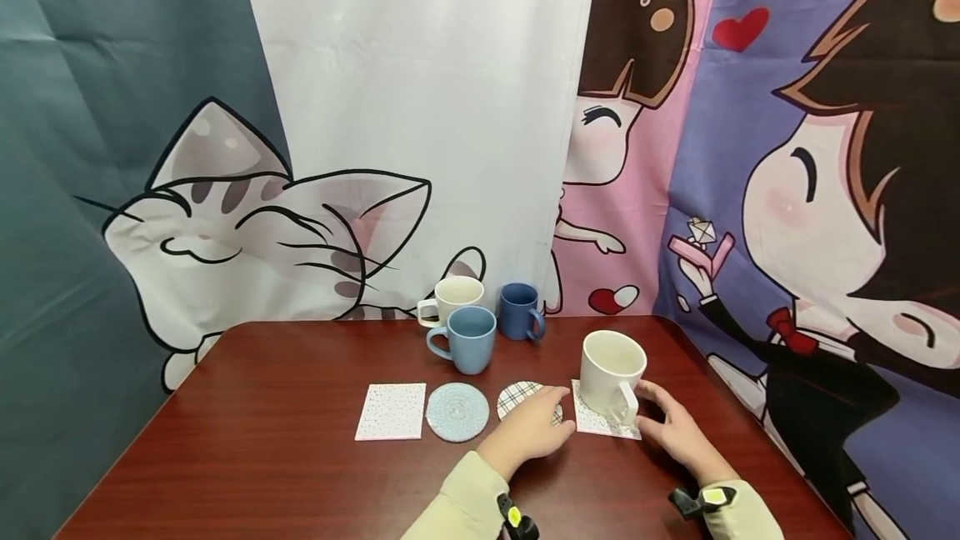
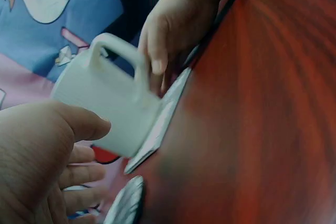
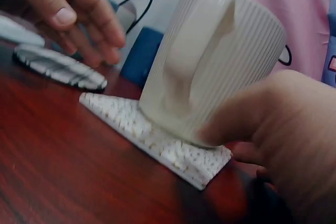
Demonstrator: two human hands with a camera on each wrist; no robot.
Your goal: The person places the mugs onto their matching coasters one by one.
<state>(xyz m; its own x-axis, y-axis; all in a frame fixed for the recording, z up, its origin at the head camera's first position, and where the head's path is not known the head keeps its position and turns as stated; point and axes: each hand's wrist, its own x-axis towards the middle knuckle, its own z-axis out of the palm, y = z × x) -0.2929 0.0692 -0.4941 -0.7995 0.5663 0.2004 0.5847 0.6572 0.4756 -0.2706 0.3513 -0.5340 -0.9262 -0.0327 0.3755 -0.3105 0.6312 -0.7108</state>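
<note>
The left hand was held loosely open above the plaid coaster, which was partly covered by it in the head view; a gap was left between its fingers and the cream mug. The right hand was also held relaxed, thumb and fingers spread, close beside the mug's base and handle; whether the mug was touched could not be told. The cream mug was stood upright on the speckled coaster, its handle turned towards the person. To the left, a round blue coaster and a white coaster were laid on the worktop. Behind these, a light blue mug, a dark blue mug and a white mug were grouped upright. The mugs' insides were only partly shown, so their contents could not be told.
</note>
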